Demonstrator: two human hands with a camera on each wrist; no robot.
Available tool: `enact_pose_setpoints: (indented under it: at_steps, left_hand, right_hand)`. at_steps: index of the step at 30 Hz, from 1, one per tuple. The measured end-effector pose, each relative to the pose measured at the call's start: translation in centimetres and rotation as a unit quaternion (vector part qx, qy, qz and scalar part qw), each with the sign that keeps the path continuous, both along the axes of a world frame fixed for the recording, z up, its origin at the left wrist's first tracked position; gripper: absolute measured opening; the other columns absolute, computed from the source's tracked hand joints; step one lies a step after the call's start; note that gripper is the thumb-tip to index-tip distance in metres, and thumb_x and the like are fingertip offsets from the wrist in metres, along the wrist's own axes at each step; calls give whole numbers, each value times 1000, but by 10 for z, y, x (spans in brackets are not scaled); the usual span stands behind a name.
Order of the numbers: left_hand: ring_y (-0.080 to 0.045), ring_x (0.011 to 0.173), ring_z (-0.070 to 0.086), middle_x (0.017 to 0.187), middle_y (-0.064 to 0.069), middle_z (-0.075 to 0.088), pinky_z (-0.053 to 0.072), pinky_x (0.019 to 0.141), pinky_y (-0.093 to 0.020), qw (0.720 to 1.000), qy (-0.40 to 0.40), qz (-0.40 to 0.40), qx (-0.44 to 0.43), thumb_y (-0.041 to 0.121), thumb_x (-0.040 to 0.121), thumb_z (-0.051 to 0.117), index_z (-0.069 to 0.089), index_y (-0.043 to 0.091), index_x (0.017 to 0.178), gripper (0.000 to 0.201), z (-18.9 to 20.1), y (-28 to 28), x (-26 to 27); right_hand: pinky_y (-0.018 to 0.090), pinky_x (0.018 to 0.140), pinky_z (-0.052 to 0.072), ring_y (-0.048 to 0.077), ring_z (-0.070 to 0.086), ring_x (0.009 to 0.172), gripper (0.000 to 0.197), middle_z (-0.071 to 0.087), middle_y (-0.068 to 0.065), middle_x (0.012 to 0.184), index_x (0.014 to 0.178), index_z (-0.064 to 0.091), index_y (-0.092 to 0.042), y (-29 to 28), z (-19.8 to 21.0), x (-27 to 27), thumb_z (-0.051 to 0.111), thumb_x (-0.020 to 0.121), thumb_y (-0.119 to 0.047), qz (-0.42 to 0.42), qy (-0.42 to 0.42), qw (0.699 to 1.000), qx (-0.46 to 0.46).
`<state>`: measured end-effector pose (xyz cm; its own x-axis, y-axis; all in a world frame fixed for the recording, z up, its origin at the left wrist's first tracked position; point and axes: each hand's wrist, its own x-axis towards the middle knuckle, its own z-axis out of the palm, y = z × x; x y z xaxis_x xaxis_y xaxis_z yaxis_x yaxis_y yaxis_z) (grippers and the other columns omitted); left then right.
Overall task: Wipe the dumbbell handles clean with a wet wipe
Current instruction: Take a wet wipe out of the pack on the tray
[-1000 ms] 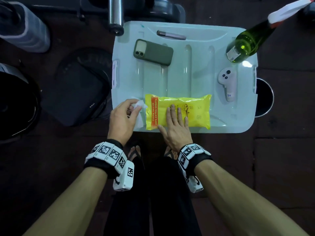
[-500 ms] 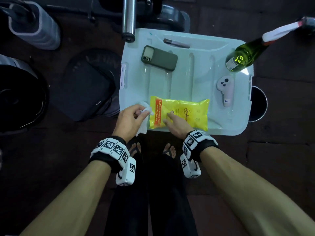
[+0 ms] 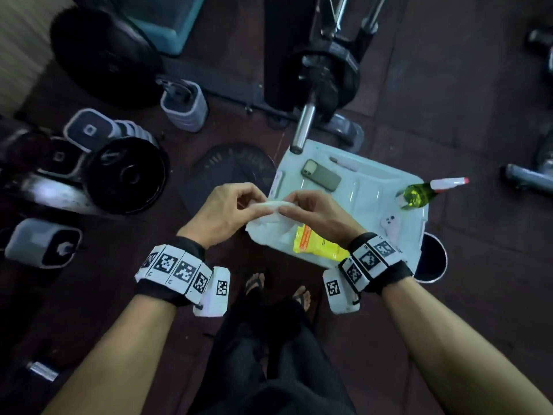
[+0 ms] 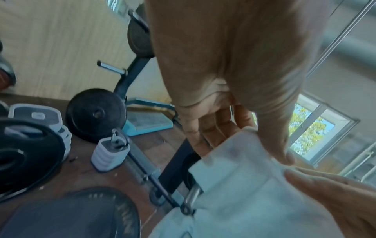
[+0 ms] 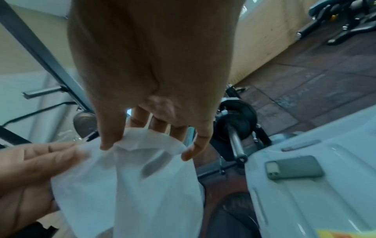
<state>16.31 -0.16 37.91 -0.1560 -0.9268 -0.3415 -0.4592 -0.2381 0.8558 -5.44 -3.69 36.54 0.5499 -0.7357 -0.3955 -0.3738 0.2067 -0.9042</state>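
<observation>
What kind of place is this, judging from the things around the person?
Most likely a gym or home weight room: black weight plates lie on the floor, a loaded barbell rests on a rack, and grey dumbbells sit nearby.

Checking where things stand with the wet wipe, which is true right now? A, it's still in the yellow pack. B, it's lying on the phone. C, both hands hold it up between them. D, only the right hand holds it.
C: the left hand and right hand each pinch the top edge of the wet wipe, which hangs between them.

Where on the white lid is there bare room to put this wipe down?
The middle of the white lid is bare, bordered by the phone, the spray bottle and the yellow wipe pack. The near edge is crowded by that pack and the white controller.
</observation>
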Motion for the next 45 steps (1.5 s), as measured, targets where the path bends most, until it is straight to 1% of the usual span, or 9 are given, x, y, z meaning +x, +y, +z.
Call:
enact_pose_setpoints:
  at_steps: [4, 10, 16, 23, 29, 32, 38, 41, 45]
  left_hand:
    - [-9, 67, 58, 82, -11, 64, 49, 67, -27, 1000, 14, 9, -9, 44, 82, 78, 72, 24, 88, 21, 47, 17, 39]
    - [-10, 78, 65, 83, 3, 70, 50, 78, -25, 989, 37, 116, -89, 45, 86, 71, 68, 22, 82, 24, 94, 39, 86]
    - [0, 67, 53, 71, 12, 60, 41, 62, -11, 971, 56, 163, -166, 31, 91, 68, 67, 16, 84, 16, 142, 44, 79]
    - [-6, 74, 61, 81, -1, 69, 47, 65, -20, 934, 32, 257, -245, 31, 89, 69, 70, 14, 85, 18, 176, 36, 75]
    - [-16, 67, 61, 81, -7, 68, 51, 51, -26, 887, 8, 363, -285, 34, 89, 69, 70, 13, 80, 22, 202, 37, 80]
    - [-30, 76, 62, 84, -16, 67, 51, 64, -38, 865, -28, 394, -308, 39, 96, 61, 68, 14, 83, 29, 211, 44, 81]
    - [-2, 58, 49, 66, 8, 60, 40, 57, -18, 833, -73, 448, -316, 33, 94, 64, 68, 18, 85, 18, 225, 71, 89]
    - [0, 57, 52, 72, 15, 64, 39, 57, -13, 808, -94, 479, -328, 27, 93, 66, 69, 17, 88, 12, 235, 92, 103]
    - [-5, 76, 61, 87, 9, 70, 45, 71, -15, 780, -107, 507, -352, 24, 93, 67, 70, 19, 88, 7, 247, 122, 126]
  right_hand:
    - [18, 65, 46, 9, 62, 69, 17, 70, 3, 80, 99, 67, -3, -1, 62, 29, 62, 99, -19, -12, -71, 997, -15]
    - [21, 57, 34, 8, 42, 55, 12, 49, -7, 57, 93, 68, -16, 3, 107, 67, 60, 100, -22, 8, -80, 994, -72]
    - [25, 67, 47, 9, 61, 70, 13, 64, -10, 75, 100, 68, -16, -2, 139, 96, 72, 93, -27, 109, -80, 987, -87]
    - [18, 59, 39, 5, 49, 58, 35, 57, -5, 62, 71, 57, -14, -31, 173, 109, 53, 104, -23, 127, -76, 969, -196]
    - [26, 68, 44, 12, 51, 71, 17, 62, 19, 83, 87, 68, -20, -67, 190, 114, 60, 100, -28, 103, -96, 963, -230]
    - [18, 60, 39, 8, 45, 62, 12, 48, 17, 72, 96, 66, -23, -62, 201, 134, 65, 96, -35, 169, -115, 959, -198]
    - [35, 66, 44, 16, 53, 68, 13, 59, 19, 79, 88, 64, -22, -50, 203, 180, 70, 93, -33, 231, -148, 938, -212]
    - [35, 60, 41, 17, 51, 62, 17, 58, 9, 67, 91, 65, -16, -45, 217, 200, 66, 97, -32, 246, -185, 934, -182]
    - [27, 60, 46, 19, 56, 67, 21, 59, 12, 76, 87, 61, -12, -29, 239, 231, 70, 93, -30, 279, -244, 920, -129]
